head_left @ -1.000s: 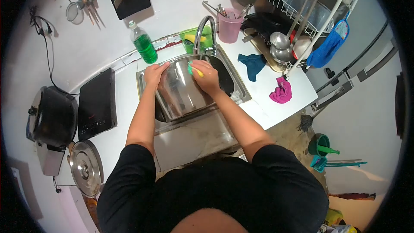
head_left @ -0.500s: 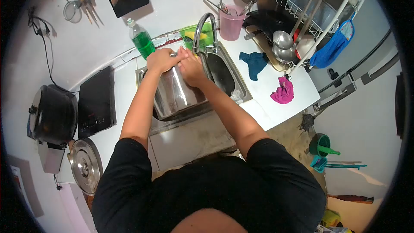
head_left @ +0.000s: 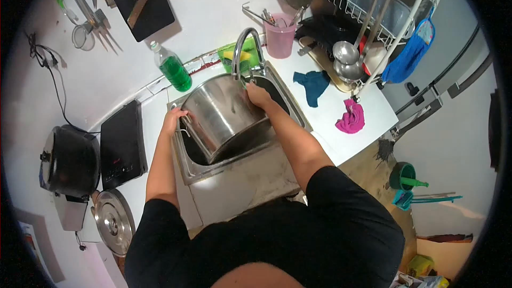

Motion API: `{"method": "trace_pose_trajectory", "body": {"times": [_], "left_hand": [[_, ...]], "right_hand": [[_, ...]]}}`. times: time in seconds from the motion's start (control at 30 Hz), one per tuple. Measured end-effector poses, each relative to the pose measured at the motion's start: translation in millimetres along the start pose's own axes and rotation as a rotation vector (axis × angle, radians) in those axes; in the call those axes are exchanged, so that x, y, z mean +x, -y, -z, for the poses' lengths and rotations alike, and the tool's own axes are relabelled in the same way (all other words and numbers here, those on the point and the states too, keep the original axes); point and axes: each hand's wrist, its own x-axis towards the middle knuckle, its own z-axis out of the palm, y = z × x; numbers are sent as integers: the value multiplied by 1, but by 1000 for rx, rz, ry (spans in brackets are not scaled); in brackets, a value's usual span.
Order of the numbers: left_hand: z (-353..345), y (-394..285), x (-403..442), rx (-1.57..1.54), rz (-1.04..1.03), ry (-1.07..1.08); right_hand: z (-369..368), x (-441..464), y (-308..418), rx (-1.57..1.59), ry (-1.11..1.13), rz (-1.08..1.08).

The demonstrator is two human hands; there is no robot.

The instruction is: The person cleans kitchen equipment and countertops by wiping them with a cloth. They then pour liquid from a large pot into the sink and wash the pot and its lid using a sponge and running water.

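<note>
A large stainless steel stockpot (head_left: 226,114) lies tilted in the sink (head_left: 186,173), below the curved faucet (head_left: 248,37). At the pot's left side, by a wire handle, my left hand (head_left: 172,120) has its fingers closed on the pot's edge. My right hand (head_left: 258,96) grips the pot's opposite side near the base of the faucet; its fingertips are partly hidden. The pot's inside does not show from here.
Behind the sink stand a bottle of green liquid (head_left: 173,69), a green sponge tray (head_left: 226,49) and a pink utensil cup (head_left: 279,40). A dish rack (head_left: 368,21) and cloths (head_left: 351,117) are right. An induction cooker (head_left: 122,146), black pot (head_left: 72,160) and lid (head_left: 113,224) are left.
My hands were together on top of the pot. They have moved apart, left hand to its left side, right hand to its right side. The pot has turned in the sink.
</note>
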Motion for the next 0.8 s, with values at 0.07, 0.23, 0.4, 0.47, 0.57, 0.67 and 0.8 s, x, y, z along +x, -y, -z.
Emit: {"method": "trace_pose_trajectory", "body": {"times": [0.07,0.23,0.4,0.47,0.57,0.67,0.8], "left_hand": [[-4,-9,28,203,-108,45],[-89,-81,34,848,-158,-401],[-93,-112,17,871,19,-375],[-91,-105,24,822,8,-403],[-94,-104,21,777,26,-421],[-91,-110,15,726,25,-406],[-89,-81,4,388,-57,-455]], "right_hand": [[-15,1,1,-74,13,-282],[-31,5,85,-52,-551,124],[-27,43,-15,547,-290,-29],[-17,34,3,269,-194,-472],[-34,30,55,36,-546,-124],[-15,27,38,131,-370,-153],[-50,34,-97,678,-370,-387]]}}
